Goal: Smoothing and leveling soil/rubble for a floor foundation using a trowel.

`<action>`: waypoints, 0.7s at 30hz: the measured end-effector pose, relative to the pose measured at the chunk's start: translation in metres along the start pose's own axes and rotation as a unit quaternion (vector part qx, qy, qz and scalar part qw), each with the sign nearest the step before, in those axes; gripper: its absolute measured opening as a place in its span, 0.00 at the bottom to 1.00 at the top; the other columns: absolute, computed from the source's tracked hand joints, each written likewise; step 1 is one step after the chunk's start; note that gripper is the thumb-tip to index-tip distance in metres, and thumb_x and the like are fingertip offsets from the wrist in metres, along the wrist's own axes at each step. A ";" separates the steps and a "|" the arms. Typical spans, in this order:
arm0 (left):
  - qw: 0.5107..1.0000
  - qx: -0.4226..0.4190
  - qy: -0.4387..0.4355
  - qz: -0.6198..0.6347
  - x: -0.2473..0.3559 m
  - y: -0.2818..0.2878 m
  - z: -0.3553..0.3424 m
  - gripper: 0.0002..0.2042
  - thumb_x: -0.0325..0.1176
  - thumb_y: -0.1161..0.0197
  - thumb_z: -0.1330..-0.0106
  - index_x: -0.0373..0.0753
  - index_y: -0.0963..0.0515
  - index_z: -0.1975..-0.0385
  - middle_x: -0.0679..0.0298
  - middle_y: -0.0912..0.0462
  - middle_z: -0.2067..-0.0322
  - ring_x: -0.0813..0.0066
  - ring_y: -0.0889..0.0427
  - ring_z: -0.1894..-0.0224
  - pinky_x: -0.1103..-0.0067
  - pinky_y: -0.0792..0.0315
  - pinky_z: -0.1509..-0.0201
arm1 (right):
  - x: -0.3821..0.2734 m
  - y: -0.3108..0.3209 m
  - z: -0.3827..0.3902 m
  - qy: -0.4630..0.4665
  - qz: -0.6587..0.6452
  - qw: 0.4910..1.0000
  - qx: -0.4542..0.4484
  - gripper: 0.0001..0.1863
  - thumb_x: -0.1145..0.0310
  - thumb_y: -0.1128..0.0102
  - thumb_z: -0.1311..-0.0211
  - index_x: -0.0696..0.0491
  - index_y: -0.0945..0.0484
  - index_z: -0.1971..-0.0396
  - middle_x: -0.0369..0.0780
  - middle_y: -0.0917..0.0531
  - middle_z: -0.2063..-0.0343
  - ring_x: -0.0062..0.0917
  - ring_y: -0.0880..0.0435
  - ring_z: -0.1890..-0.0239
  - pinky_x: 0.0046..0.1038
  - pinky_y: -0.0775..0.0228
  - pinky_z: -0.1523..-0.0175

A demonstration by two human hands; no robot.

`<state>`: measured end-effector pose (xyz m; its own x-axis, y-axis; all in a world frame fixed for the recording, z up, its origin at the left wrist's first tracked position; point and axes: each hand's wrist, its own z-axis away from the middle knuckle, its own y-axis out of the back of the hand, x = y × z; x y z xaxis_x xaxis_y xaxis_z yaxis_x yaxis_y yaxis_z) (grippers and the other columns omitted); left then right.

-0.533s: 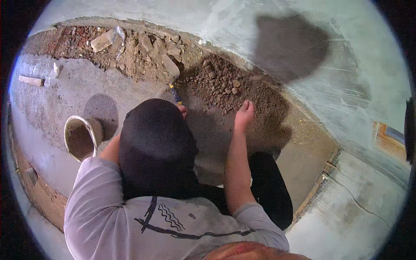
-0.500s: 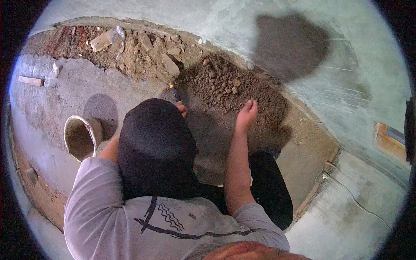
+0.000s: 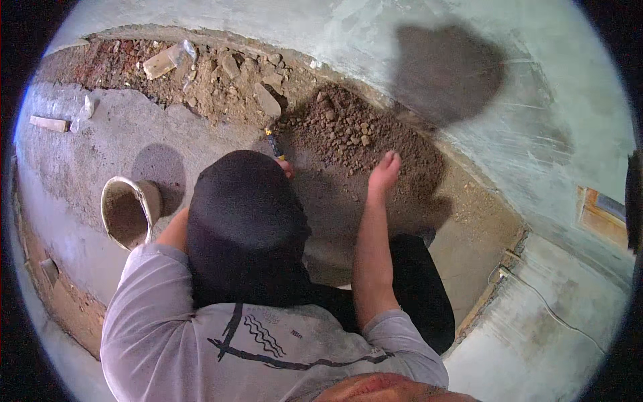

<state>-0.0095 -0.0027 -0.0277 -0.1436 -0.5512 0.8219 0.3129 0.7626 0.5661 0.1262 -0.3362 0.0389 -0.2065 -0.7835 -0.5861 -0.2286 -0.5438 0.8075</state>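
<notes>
A heap of dark soil and small stones (image 3: 345,127) lies in front of me against the wall. My right hand (image 3: 384,174) hovers at its near right side, fingers pressed together; whether they hold anything is hidden. My left hand (image 3: 287,167) shows only partly past my raised knee (image 3: 244,214). It is closed round a hand tool with a yellow-and-black handle (image 3: 274,143), which points away toward the left edge of the heap. The tool's working end cannot be made out. Just beyond it lies a flat grey piece (image 3: 268,100).
On the left, a pale bucket (image 3: 152,197) with dirt inside stands tilted-looking on the concrete floor (image 3: 74,171). Rubble (image 3: 228,87) with a broken block (image 3: 159,63) runs along the wall (image 3: 321,27). Farther left lies another block (image 3: 49,123). A cable (image 3: 549,308) hangs at right.
The view has shifted slightly. Both hands stay nearly in place, the left still on the tool. A yellowish stone on the heap no longer stands out.
</notes>
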 end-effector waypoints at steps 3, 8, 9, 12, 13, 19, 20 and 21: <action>0.998 -0.015 -0.011 0.052 0.019 0.013 -0.011 0.10 0.35 0.38 0.35 0.40 0.21 0.58 0.51 0.16 0.66 0.47 0.16 0.62 0.60 0.22 0.60 | -0.032 0.040 -0.017 0.043 -0.112 0.987 0.106 0.20 0.60 0.56 0.20 0.60 0.28 0.43 0.46 0.20 0.62 0.34 0.20 0.63 0.33 0.26 0.55; 0.999 -0.014 -0.004 0.029 0.000 0.003 -0.001 0.10 0.36 0.39 0.34 0.40 0.21 0.57 0.51 0.17 0.66 0.47 0.16 0.62 0.60 0.22 0.60 | -0.041 0.020 -0.002 0.040 -0.404 0.908 0.104 0.12 0.64 0.58 0.20 0.57 0.31 0.54 0.36 0.30 0.68 0.20 0.29 0.69 0.28 0.28 0.62; 1.000 -0.022 0.015 0.017 -0.006 0.000 0.001 0.11 0.36 0.39 0.34 0.40 0.21 0.56 0.50 0.17 0.65 0.46 0.16 0.63 0.60 0.22 0.60 | -0.031 0.001 0.012 0.019 -0.345 0.935 0.081 0.12 0.64 0.57 0.20 0.57 0.31 0.54 0.39 0.28 0.68 0.26 0.25 0.67 0.31 0.27 0.60; 0.999 -0.027 -0.034 0.000 0.015 0.000 -0.030 0.11 0.36 0.39 0.34 0.39 0.22 0.56 0.50 0.17 0.65 0.47 0.16 0.63 0.59 0.22 0.60 | 0.061 -0.044 0.036 0.020 0.058 0.998 0.002 0.14 0.61 0.55 0.22 0.56 0.29 0.51 0.49 0.20 0.62 0.47 0.18 0.58 0.43 0.26 0.51; 0.999 -0.025 -0.028 -0.003 0.011 0.000 -0.025 0.11 0.36 0.39 0.34 0.39 0.22 0.56 0.50 0.17 0.65 0.47 0.16 0.63 0.59 0.22 0.60 | 0.059 -0.049 0.045 0.022 0.054 0.998 -0.004 0.14 0.61 0.55 0.22 0.56 0.29 0.51 0.49 0.20 0.62 0.47 0.18 0.58 0.43 0.26 0.51; 0.999 -0.010 -0.022 0.032 -0.001 0.000 -0.002 0.10 0.36 0.38 0.35 0.40 0.21 0.57 0.50 0.18 0.67 0.47 0.16 0.62 0.59 0.22 0.58 | -0.001 -0.002 0.045 -0.100 0.020 0.994 -0.033 0.20 0.58 0.56 0.21 0.60 0.28 0.47 0.50 0.18 0.60 0.46 0.17 0.56 0.45 0.26 0.50; 0.999 -0.033 -0.009 0.036 0.020 0.009 -0.017 0.10 0.36 0.38 0.35 0.40 0.20 0.58 0.50 0.17 0.67 0.47 0.16 0.62 0.59 0.22 0.58 | 0.012 0.010 0.032 -0.107 0.028 0.994 -0.019 0.20 0.58 0.56 0.21 0.60 0.28 0.47 0.50 0.18 0.60 0.46 0.17 0.56 0.45 0.26 0.50; 0.998 -0.053 0.011 0.037 0.034 0.016 -0.024 0.10 0.36 0.38 0.35 0.40 0.20 0.58 0.50 0.17 0.67 0.47 0.16 0.62 0.60 0.22 0.58 | 0.021 0.018 0.022 -0.055 -0.016 0.997 0.060 0.19 0.59 0.56 0.21 0.60 0.28 0.48 0.48 0.18 0.62 0.41 0.17 0.59 0.43 0.26 0.53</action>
<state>0.0134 -0.0178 0.0073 -0.0958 -0.5038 0.8585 0.4195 0.7617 0.4938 0.0971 -0.3561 0.0400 -0.2994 -0.7247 -0.6206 -0.3471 -0.5231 0.7783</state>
